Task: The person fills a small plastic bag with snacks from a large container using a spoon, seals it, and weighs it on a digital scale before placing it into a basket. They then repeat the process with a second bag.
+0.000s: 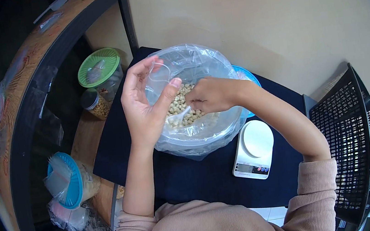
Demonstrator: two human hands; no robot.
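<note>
A large container lined with a clear plastic bag (215, 61) stands on the dark cloth, holding many small pale, nut-like pieces (178, 101). My left hand (144, 104) is over the container's left side. Its thumb and fingers are spread around the mouth of a small clear plastic bag (159, 74) and grip it by the edge. Inside the container, my right hand (210, 95) is closed round the handle of a white plastic spoon (179, 116), whose bowl lies among the pieces. Part of the handle is hidden by the fingers.
A white kitchen scale (257, 140) stands right of the container on the dark table (193, 183). Behind sits a blue-rimmed tub (247, 74). At left are a green-lidded tub (99, 68), a jar (95, 103) and a blue-lidded tub (75, 182). A black basket (342, 119) stands right.
</note>
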